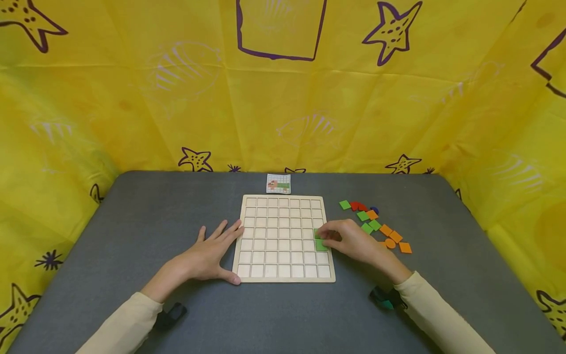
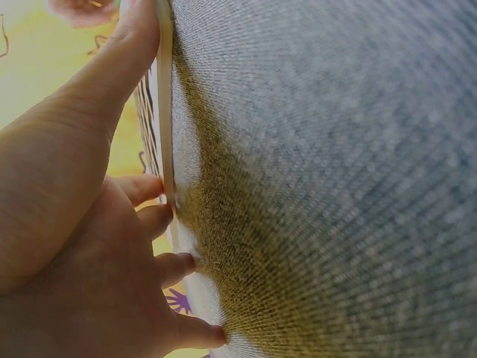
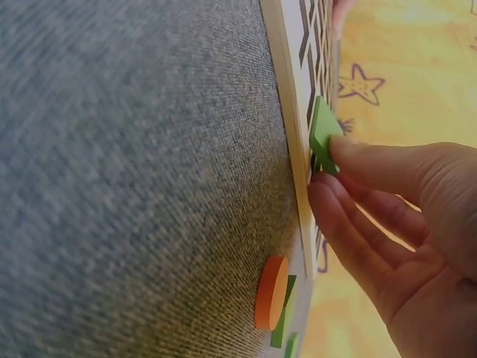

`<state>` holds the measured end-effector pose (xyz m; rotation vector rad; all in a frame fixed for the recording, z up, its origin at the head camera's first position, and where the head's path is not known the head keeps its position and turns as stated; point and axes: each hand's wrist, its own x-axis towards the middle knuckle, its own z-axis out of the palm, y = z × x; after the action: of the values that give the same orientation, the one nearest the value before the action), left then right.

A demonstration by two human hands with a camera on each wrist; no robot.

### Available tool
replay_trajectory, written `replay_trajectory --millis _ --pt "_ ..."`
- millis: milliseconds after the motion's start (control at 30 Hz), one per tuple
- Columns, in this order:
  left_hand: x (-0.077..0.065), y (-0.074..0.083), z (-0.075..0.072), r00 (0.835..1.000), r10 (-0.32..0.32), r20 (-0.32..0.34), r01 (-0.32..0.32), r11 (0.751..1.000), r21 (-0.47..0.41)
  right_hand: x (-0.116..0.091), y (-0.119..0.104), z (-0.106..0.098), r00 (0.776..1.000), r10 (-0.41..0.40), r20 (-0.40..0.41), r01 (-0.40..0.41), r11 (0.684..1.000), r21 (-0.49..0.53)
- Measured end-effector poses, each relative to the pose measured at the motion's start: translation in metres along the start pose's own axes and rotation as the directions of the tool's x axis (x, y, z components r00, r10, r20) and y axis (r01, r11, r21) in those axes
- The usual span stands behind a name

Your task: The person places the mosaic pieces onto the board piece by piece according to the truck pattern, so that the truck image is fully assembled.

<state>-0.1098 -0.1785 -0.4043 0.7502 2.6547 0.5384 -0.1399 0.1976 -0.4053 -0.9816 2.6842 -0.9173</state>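
Note:
A pale wooden grid board [image 1: 277, 250] with shallow square cells lies on the table. My left hand [image 1: 199, 258] has its fingers spread along the board's left side, fingertips at the edge and thumb at the near-left corner. Over the board's right edge, my right hand [image 1: 353, 241] pinches a green square tile [image 3: 325, 136] between thumb and fingers; the tile is tilted in the right wrist view. From the head, two green patches show at the right column: a green square [image 1: 321, 245] by the thumb, and another partly hidden under the fingers.
Right of the board lie loose pieces: green squares [image 1: 345, 205], red pieces [image 1: 362, 207], a partly covered blue piece [image 1: 374, 210], orange squares [image 1: 405, 248] and an orange disc [image 1: 390, 243]. A small picture card [image 1: 278, 184] lies behind the board. Yellow patterned cloth [image 1: 265, 98] surrounds the grey table [image 1: 185, 206].

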Motion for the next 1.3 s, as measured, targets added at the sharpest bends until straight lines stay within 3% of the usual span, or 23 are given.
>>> replay_trajectory --millis 1300 --pt "-0.0003 0.0005 -0.0003 1.000 0.012 -0.008 -0.012 1.000 0.001 -0.0005 -0.0028 0.0027 0.999 0.027 -0.027 -0.026 1.000 0.009"
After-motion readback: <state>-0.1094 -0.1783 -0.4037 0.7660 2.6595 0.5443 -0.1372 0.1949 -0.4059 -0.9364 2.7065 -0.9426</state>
